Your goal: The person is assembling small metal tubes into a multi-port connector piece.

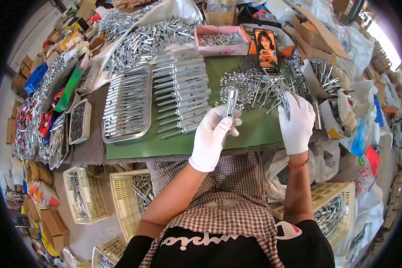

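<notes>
My left hand (212,136), in a white glove, is closed round a shiny metal sleeve (232,102) with a slot in its side, held upright above the table's near edge. My right hand (295,123), gloved too, bends its fingers at the right end of a pile of long thin metal bolts (265,89). Silvery metal shows between its thumb and fingers, but I cannot make out the piece. Small metal nuts or cones (236,85) lie heaped beside the bolts. Left of my left hand, assembled sleeve anchors (183,91) lie in a stacked row.
A metal tray (148,117) holds more anchors on the green tabletop (250,134). Behind are a heap of sleeves (143,44), a pink box (248,48) of small parts and an upright phone (265,50). Cream crates (120,187) stand below; a carton (310,73) of rods is at right.
</notes>
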The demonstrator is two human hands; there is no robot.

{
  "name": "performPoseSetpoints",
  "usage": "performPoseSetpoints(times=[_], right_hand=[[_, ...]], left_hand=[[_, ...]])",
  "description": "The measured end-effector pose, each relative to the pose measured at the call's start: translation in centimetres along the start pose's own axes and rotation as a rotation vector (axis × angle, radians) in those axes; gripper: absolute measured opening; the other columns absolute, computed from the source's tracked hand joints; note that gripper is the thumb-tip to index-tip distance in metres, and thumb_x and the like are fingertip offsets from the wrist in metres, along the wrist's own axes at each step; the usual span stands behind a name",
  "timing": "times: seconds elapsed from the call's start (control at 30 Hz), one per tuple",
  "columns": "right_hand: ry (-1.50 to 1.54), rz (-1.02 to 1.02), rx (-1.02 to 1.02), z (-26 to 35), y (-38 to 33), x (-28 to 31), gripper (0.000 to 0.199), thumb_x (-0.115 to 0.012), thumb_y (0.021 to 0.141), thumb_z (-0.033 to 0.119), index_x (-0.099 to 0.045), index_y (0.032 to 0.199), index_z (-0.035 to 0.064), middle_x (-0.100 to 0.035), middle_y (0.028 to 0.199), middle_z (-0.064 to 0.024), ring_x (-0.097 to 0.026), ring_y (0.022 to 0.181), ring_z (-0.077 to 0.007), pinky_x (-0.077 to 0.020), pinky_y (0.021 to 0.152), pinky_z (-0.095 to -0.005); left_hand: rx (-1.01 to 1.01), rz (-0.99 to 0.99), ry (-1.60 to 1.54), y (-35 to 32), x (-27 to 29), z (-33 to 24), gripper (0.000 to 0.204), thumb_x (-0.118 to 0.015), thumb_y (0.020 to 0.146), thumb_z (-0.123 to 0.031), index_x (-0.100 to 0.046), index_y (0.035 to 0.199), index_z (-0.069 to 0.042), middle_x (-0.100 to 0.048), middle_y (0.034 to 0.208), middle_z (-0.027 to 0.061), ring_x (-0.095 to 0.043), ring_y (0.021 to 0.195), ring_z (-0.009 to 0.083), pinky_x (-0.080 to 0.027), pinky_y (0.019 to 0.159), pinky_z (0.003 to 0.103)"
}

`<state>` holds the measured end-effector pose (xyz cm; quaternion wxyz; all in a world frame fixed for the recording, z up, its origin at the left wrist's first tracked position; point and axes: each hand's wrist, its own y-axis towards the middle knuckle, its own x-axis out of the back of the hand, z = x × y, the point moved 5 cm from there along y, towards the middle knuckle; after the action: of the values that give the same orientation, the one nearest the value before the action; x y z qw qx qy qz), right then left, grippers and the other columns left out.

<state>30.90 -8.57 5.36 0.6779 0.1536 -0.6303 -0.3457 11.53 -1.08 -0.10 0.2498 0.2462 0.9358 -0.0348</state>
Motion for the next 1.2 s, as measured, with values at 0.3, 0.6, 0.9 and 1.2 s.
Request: performPoseSetpoints(times=[0.3,0.6,0.9,1.2], right_hand=[[1.435,0.585,-0.433,6.0,0.7,-1.6,0.027,-0.060,0.090,0.007,-0.063,0.115,-0.0013,-0.064,0.101,-0.0034,-0.059,0.078,-0.0098,-0.0492,0.072,-0.0224],[1.078,0.330,-0.185,6.1,2.9,2.8,0.025,-0.068,0.079,0.004,-0.068,0.105,0.0033,-0.068,0.094,-0.0046,-0.062,0.076,-0.0095,-0.0492,0.069,-0.0220],[1.069,0.059,-0.129,5.7,3.9,5.0,0.026,-0.072,0.074,0.005,-0.070,0.100,0.0059,-0.067,0.085,-0.0031,-0.057,0.067,-0.0082,-0.0447,0.060,-0.0214],[1.236,0.119,-0.420,3.7,6.6,3.4,0.023,-0.057,0.092,0.012,-0.065,0.108,-0.0024,-0.067,0.095,-0.0048,-0.054,0.069,-0.0044,-0.0436,0.061,-0.0188]], left_hand=[[0.047,0.186,0.056,-0.7,-0.7,1.0,0.028,-0.051,0.097,-0.010,-0.048,0.122,0.003,-0.058,0.110,0.0105,-0.059,0.090,0.0138,-0.050,0.082,0.028],[-0.133,0.067,0.145,-1.2,1.4,-1.2,0.047,-0.054,0.096,-0.020,-0.040,0.135,0.002,-0.052,0.130,0.0145,-0.051,0.120,0.0229,-0.039,0.104,0.035],[-0.078,0.031,0.198,-1.7,2.1,-1.3,0.044,-0.049,0.098,-0.022,-0.042,0.133,0.004,-0.055,0.125,0.0158,-0.054,0.115,0.0234,-0.042,0.100,0.037],[-0.083,-0.026,0.201,-2.9,3.4,-2.5,0.036,-0.048,0.097,-0.016,-0.047,0.128,0.002,-0.059,0.117,0.0153,-0.060,0.104,0.0211,-0.047,0.094,0.035]])
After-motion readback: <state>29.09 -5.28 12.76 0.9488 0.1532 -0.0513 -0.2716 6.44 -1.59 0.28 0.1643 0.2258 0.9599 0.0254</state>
